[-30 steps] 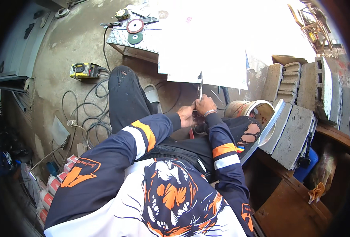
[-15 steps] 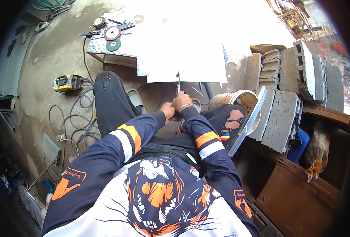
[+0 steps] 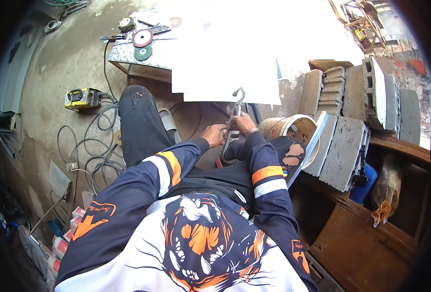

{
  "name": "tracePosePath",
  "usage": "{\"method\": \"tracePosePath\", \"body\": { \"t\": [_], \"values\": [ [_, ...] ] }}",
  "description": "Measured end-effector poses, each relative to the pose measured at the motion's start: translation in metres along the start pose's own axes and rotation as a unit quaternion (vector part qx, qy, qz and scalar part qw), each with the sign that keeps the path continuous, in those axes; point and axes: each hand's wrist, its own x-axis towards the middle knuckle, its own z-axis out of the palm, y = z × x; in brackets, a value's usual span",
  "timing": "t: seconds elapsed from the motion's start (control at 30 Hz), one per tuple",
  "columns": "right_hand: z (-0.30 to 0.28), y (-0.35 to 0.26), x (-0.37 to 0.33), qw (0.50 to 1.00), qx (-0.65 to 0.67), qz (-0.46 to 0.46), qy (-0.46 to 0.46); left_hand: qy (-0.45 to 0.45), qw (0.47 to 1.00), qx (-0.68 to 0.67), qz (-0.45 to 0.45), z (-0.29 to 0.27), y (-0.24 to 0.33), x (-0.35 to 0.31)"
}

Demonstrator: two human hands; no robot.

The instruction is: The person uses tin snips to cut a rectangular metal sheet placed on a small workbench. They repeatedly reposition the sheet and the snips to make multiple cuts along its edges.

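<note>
My right hand (image 3: 244,122) is closed round a metal tool with a curved jaw, which looks like a locking C-clamp (image 3: 239,93). It stands upright just in front of the near edge of the bright white sheet (image 3: 225,92), its hooked end overlapping that edge. My left hand (image 3: 215,135) is closed beside the tool's lower end, fingertips pinched near its handles; whether it grips a handle is too small to tell. Both hands are between my knees.
On the metal-plated table (image 3: 120,57) lie a red-rimmed disc (image 3: 142,38), a green disc (image 3: 143,53) and a tape measure (image 3: 126,24). A yellow-black power unit (image 3: 82,98) and coiled cables are at left. A bucket (image 3: 274,127) and concrete blocks (image 3: 341,153) stand right.
My right hand and the clamp have moved right and slightly up. The clamp has turned, so its curved jaw shows. My left hand has shifted a little right and lies farther from my right hand.
</note>
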Motion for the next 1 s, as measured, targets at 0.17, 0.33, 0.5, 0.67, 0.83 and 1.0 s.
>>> {"method": "tracePosePath", "body": {
  "t": [0.17, 0.33, 0.5, 0.67, 0.83, 1.0],
  "values": [
    [-0.009, -0.022, -0.007, 0.863, 0.409, 0.296, 0.017, -0.108, 0.920, 0.372, 0.057, -0.023, 0.023, 0.014],
    [0.001, -0.019, -0.020, 0.900, 0.305, 0.308, 0.040, 0.136, 0.909, 0.364, 0.149, -0.072, 0.087, 0.037],
    [0.002, -0.020, -0.015, 0.926, 0.219, 0.306, 0.043, 0.131, 0.824, 0.542, 0.098, -0.114, 0.105, 0.109],
    [-0.005, -0.023, -0.013, 0.931, 0.166, 0.323, 0.030, 0.047, 0.837, 0.537, -0.094, -0.108, 0.122, 0.141],
    [-0.015, -0.034, -0.007, 0.926, 0.144, 0.348, 0.005, 0.052, 0.844, 0.519, -0.124, -0.103, 0.122, 0.147],
    [0.008, -0.044, -0.019, 0.951, 0.110, 0.286, 0.051, 0.037, 0.855, 0.503, -0.119, -0.116, 0.126, 0.133]
  ]
}}
